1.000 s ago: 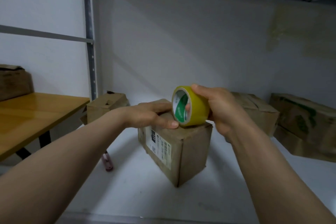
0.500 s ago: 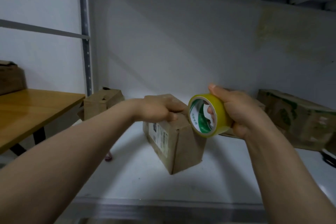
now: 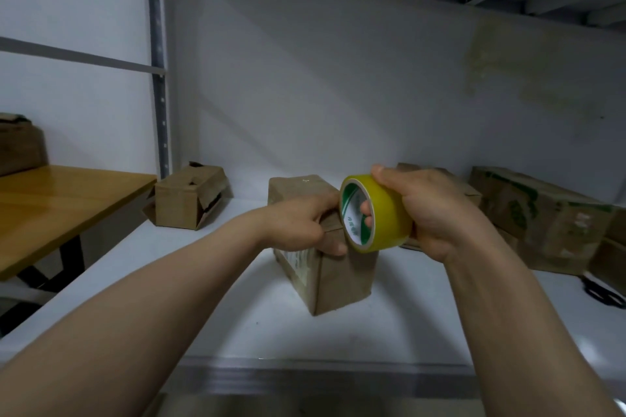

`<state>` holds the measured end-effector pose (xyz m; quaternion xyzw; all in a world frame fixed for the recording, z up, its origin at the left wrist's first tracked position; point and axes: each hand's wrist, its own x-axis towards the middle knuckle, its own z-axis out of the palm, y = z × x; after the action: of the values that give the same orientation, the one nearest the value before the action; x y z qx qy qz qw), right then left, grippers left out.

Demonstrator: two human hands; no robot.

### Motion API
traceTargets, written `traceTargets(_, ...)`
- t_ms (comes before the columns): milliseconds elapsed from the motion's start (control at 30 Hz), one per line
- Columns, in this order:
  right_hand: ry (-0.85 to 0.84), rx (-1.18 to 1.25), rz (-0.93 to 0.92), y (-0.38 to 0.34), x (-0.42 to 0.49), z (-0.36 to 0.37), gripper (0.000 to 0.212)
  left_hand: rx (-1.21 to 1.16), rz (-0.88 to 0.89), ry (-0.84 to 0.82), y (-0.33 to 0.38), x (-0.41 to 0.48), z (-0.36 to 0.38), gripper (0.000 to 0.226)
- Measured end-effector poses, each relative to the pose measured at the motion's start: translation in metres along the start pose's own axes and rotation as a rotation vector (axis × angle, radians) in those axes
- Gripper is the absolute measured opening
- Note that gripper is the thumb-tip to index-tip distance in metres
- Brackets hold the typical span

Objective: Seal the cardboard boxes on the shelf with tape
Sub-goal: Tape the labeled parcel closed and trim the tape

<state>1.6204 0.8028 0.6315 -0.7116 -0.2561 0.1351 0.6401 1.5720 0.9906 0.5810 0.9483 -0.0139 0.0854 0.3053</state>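
No legible txt; box (image 3: 342, 278) label blurred.

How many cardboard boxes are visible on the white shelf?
4 clearly: open box at left, centre box under the left hand, rear box behind the right hand, green-printed box at right. More may be stacked at far right.

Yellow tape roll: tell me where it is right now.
In the head view the yellow tape roll is centre-right, gripped in the right hand by the near top edge of the middle cardboard box, which the left hand holds.

White back wall (image 3: 338, 78), stained at right, wooden table (image 3: 50, 206) left, grey metal upright (image 3: 159, 78)
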Motion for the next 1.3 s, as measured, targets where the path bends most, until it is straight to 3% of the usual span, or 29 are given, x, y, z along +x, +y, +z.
traceTargets(367, 0.020, 0.072, 0.029, 0.033, -0.015, -0.006, 0.030, 0.161, -0.023, -0.077, 0.010, -0.003, -0.002, 0.055)
traceTargets(500, 0.026, 0.052, 0.055, 0.059, -0.023, -0.009, 0.027, 0.251, -0.069, -0.127, 0.014, -0.002, -0.001, 0.068)
traceTargets(767, 0.139, 0.079, 0.078, 0.101, -0.017, -0.006, 0.031, 0.242, -0.017, -0.045, 0.012, -0.003, 0.006, 0.066)
traceTargets(933, 0.107, 0.057, 0.156, 0.123, -0.019, -0.002, 0.034, 0.306, 0.062, 0.057, 0.009, -0.012, 0.018, 0.060)
traceTargets(1100, 0.076, 0.084, 0.077, 0.132, -0.027, 0.000, 0.039, 0.285, 0.018, 0.085, 0.011, -0.019, 0.022, 0.072)
traceTargets(1300, 0.083, 0.201, -0.002, 0.137, -0.035, 0.006, 0.044, 0.268, 0.079, 0.110, 0.016, -0.019, 0.016, 0.066)
